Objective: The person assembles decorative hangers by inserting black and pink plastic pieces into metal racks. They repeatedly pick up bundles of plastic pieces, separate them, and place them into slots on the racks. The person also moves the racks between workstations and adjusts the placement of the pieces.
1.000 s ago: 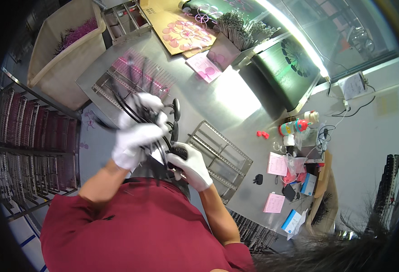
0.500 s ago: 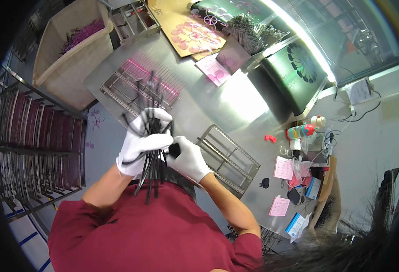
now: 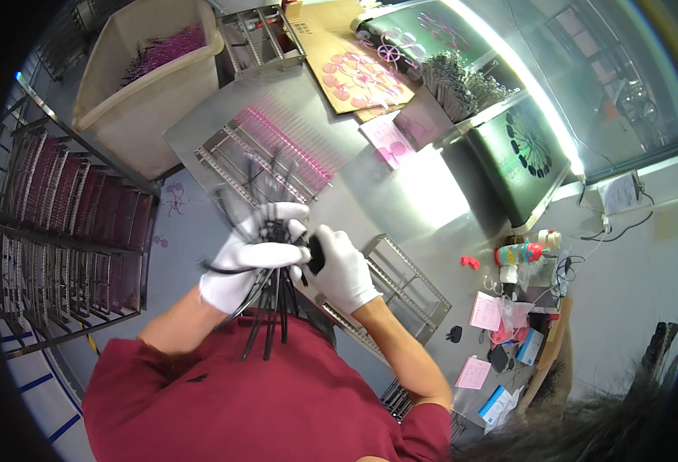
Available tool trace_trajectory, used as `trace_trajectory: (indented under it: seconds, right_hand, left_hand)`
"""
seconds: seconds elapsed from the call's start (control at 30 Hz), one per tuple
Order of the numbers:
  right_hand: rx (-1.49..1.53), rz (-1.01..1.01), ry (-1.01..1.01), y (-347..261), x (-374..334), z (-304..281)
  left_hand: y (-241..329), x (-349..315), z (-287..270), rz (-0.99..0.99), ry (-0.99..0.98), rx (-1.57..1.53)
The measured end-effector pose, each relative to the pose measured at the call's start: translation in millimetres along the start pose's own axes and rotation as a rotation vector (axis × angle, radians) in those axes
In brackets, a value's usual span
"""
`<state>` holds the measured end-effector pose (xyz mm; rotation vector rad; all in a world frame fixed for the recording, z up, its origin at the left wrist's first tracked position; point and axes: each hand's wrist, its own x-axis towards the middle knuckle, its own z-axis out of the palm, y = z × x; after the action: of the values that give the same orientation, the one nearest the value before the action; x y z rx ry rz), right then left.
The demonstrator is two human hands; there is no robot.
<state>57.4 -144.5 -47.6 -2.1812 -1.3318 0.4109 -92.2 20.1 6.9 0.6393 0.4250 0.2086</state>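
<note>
My left hand, in a white glove, is closed around the middle of a bundle of thin black strips. Their lower ends hang toward my maroon shirt; the upper ends fan out above the glove and look blurred. Close beside it, my white-gloved right hand pinches a small dark rounded piece at the bundle's right side. Whether this piece joins one of the strips is hidden. Beyond my hands, a metal rack lies on the metal table with a row of pink rods along it.
Right of my hands lies a metal frame. A beige bin with purple pieces stands far left, above shelving with racks. Cardboard, a box of dark wire-like pieces, a bottle and pink notes are around.
The view has shifted, so the table's things sit farther right. My left hand still grips the strips, and both hands stay close together, with the dark piece now more visible in my right fingers.
</note>
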Motion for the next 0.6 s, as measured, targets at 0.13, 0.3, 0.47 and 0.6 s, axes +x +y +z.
trace_trajectory:
  seconds: [0.13,0.3,0.47,0.6]
  right_hand:
    - [-0.222,0.134,-0.202,7,-31,-9]
    - [-0.015,0.106,0.181,9,-51,-11]
    - [-0.005,-0.185,0.167,-35,-56,-10]
    - [1.105,0.373,0.35,-49,-77,-4]
  left_hand:
    - [111,39,-28,0.538,0.244,0.399]
    - [34,68,-56,0.51,-0.234,1.224]
    - [-113,47,-50,-0.472,-0.714,0.076]
    - [-92,48,-21,0.169,-0.621,0.716]
